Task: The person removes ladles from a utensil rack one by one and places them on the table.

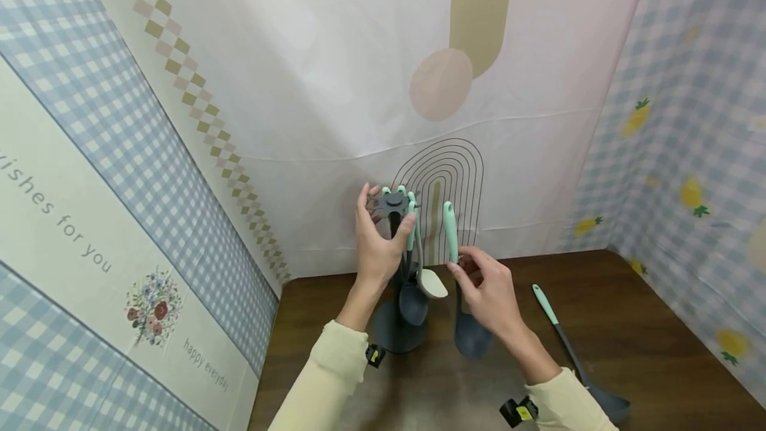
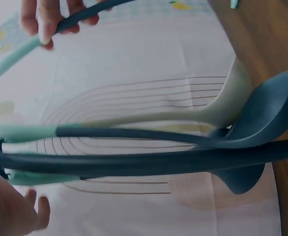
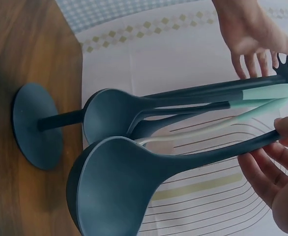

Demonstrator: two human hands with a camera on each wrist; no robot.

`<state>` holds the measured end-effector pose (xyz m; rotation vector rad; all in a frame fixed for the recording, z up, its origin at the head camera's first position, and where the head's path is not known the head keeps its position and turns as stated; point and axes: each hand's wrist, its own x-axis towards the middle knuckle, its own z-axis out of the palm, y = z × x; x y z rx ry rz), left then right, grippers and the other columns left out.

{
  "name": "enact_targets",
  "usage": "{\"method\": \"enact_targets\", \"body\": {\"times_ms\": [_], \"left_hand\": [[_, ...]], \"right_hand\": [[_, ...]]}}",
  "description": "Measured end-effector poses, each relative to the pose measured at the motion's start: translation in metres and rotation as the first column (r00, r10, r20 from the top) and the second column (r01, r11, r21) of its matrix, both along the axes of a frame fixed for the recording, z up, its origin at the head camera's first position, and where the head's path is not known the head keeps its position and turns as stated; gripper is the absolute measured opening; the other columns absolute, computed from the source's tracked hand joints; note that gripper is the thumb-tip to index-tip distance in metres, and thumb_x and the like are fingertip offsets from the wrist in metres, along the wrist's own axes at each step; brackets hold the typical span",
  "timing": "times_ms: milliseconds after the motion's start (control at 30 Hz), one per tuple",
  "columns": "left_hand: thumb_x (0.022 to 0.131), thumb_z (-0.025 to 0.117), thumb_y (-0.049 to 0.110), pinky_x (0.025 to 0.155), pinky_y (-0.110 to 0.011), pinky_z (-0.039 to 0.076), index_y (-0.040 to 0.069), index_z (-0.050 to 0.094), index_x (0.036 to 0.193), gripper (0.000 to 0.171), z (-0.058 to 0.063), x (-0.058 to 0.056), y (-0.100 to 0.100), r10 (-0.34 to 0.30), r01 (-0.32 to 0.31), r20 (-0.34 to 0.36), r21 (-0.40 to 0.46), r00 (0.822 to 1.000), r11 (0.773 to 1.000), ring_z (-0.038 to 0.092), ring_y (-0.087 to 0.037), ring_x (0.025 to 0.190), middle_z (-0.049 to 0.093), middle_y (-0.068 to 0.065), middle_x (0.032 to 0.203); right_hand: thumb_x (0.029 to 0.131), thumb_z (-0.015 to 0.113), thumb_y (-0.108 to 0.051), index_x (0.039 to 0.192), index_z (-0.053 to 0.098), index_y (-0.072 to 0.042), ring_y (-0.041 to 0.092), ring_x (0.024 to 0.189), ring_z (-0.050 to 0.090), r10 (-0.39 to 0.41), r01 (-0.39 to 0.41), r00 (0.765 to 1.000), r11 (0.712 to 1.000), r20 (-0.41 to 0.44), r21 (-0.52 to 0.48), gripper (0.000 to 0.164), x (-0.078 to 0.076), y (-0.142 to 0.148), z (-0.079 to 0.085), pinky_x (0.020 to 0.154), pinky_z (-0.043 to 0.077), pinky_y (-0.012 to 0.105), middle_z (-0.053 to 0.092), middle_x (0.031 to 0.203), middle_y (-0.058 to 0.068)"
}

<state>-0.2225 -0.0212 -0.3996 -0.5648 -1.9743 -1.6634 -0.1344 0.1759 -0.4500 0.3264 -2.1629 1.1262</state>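
Observation:
My right hand [image 1: 492, 291] pinches a ladle [image 3: 119, 191] by its dark shaft, just below the mint handle. The ladle hangs upright, bowl down, to the right of a dark utensil stand [image 1: 391, 338]. My left hand [image 1: 380, 248] holds the stand's hooked top [image 1: 393, 201], thumb on the right side by the mint handles and fingers on the left. Several utensils hang on the stand, among them a smaller dark ladle [image 2: 267, 115] and a cream-coloured utensil [image 1: 432, 285]. Part of the stand's pole is hidden behind them.
Another dark utensil with a mint handle [image 1: 546, 304] lies on the brown wooden table [image 1: 497, 391], right of my right forearm. A white patterned cloth [image 1: 299, 85] hangs behind the stand. Checked cloths [image 1: 676, 151] stand at both sides.

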Motion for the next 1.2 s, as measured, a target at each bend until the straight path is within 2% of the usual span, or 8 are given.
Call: {"method": "enact_targets", "body": {"times_ms": [167, 367, 500, 733, 867, 967, 1100, 1200], "left_hand": [[0.093, 0.077, 0.049, 0.114, -0.051, 0.039, 0.015, 0.028, 0.165, 0.093, 0.001, 0.007, 0.007, 0.104, -0.104, -0.072, 0.002, 0.992, 0.995, 0.045, -0.028, 0.141, 0.044, -0.011, 0.157], [0.097, 0.07, 0.053, 0.116, -0.057, 0.031, 0.004, 0.032, 0.163, 0.091, 0.002, 0.01, 0.009, 0.234, -0.242, -0.118, -0.067, 0.965, 0.968, 0.048, -0.028, 0.14, 0.051, -0.015, 0.154], [0.096, 0.065, 0.054, 0.115, -0.061, 0.031, -0.003, 0.034, 0.159, 0.09, 0.003, 0.004, 0.004, 0.26, -0.276, -0.153, -0.095, 0.954, 0.956, 0.052, -0.033, 0.136, 0.057, -0.015, 0.15], [0.1, 0.055, 0.048, 0.114, -0.063, 0.034, -0.007, 0.039, 0.154, 0.078, 0.005, -0.007, -0.006, 0.204, -0.235, -0.189, -0.162, 0.961, 0.958, 0.056, -0.036, 0.135, 0.059, -0.017, 0.15], [0.098, 0.051, 0.046, 0.115, -0.06, 0.033, -0.002, 0.04, 0.155, 0.076, 0.007, -0.009, -0.008, 0.196, -0.22, -0.143, -0.18, 0.97, 0.959, 0.057, -0.033, 0.134, 0.057, -0.015, 0.151], [0.096, 0.052, 0.044, 0.112, -0.059, 0.038, 0.002, 0.041, 0.155, 0.073, 0.008, -0.01, -0.01, 0.184, -0.2, -0.105, -0.175, 0.977, 0.964, 0.057, -0.033, 0.132, 0.058, -0.014, 0.149], [0.095, 0.054, 0.035, 0.106, -0.058, 0.045, 0.003, 0.045, 0.153, 0.067, 0.011, -0.013, -0.011, 0.13, -0.143, -0.094, -0.143, 0.987, 0.979, 0.058, -0.036, 0.128, 0.059, -0.02, 0.143], [0.097, 0.056, 0.035, 0.105, -0.06, 0.045, 0.004, 0.046, 0.152, 0.064, 0.012, -0.013, -0.011, 0.089, -0.098, -0.078, -0.119, 0.993, 0.988, 0.056, -0.036, 0.128, 0.058, -0.021, 0.141]], "right_hand": [[0.094, 0.08, -0.007, 0.116, 0.073, -0.005, 0.014, 0.077, 0.067, -0.018, 0.018, 1.0, 1.0, -0.004, 0.003, 0.023, 0.001, 0.004, -0.003, 0.059, 0.058, 0.034, 0.069, 0.089, 0.001], [0.094, 0.08, -0.007, 0.113, 0.074, -0.004, 0.014, 0.077, 0.067, -0.024, 0.024, 1.0, 1.0, -0.007, 0.0, 0.021, 0.0, 0.006, -0.006, 0.059, 0.057, 0.027, 0.069, 0.088, 0.001], [0.094, 0.081, -0.007, 0.114, 0.074, -0.004, 0.013, 0.077, 0.066, -0.037, 0.037, 0.999, 0.999, -0.008, -0.003, 0.021, 0.0, 0.009, -0.006, 0.059, 0.055, 0.023, 0.069, 0.087, 0.0], [0.094, 0.08, -0.007, 0.113, 0.075, -0.006, 0.013, 0.074, 0.065, -0.071, 0.071, 0.997, 0.997, 0.005, -0.012, 0.019, 0.0, 0.018, -0.004, 0.058, 0.053, 0.021, 0.069, 0.086, 0.0], [0.095, 0.079, -0.007, 0.113, 0.075, -0.006, 0.011, 0.071, 0.064, -0.084, 0.084, 0.996, 0.996, 0.008, -0.016, 0.019, 0.0, 0.024, -0.003, 0.057, 0.053, 0.021, 0.069, 0.086, 0.001], [0.095, 0.079, -0.007, 0.112, 0.075, -0.006, 0.01, 0.069, 0.063, -0.098, 0.098, 0.995, 0.995, 0.012, -0.009, 0.018, 0.0, 0.029, -0.003, 0.057, 0.052, 0.019, 0.069, 0.085, 0.0], [0.095, 0.08, -0.007, 0.112, 0.075, -0.006, 0.011, 0.072, 0.063, -0.122, 0.121, 0.992, 0.992, 0.014, 0.017, 0.018, 0.001, 0.036, -0.005, 0.058, 0.051, 0.017, 0.068, 0.083, 0.0], [0.094, 0.08, -0.007, 0.112, 0.075, -0.005, 0.011, 0.072, 0.063, -0.129, 0.129, 0.992, 0.991, 0.013, 0.031, 0.019, 0.003, 0.04, -0.007, 0.058, 0.051, 0.017, 0.068, 0.083, 0.0]]}}
